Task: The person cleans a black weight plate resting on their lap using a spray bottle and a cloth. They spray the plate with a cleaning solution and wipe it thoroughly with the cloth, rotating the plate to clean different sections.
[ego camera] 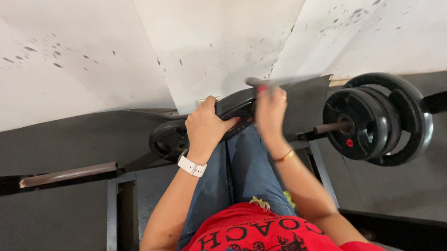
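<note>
I look straight down at my legs in blue jeans and my red shirt. Both hands grip a black weight plate held on edge in front of my knees. My left hand, with a white watch on its wrist, clasps the plate's left rim. My right hand, with a gold bangle on the wrist and a ring, holds the right rim, fingers curled over the top edge.
A second black plate stands low behind my left hand. At the right, a bar end carries several black plates. A bare bar sleeve juts out at the left. A metal frame surrounds my legs; a white wall stands behind.
</note>
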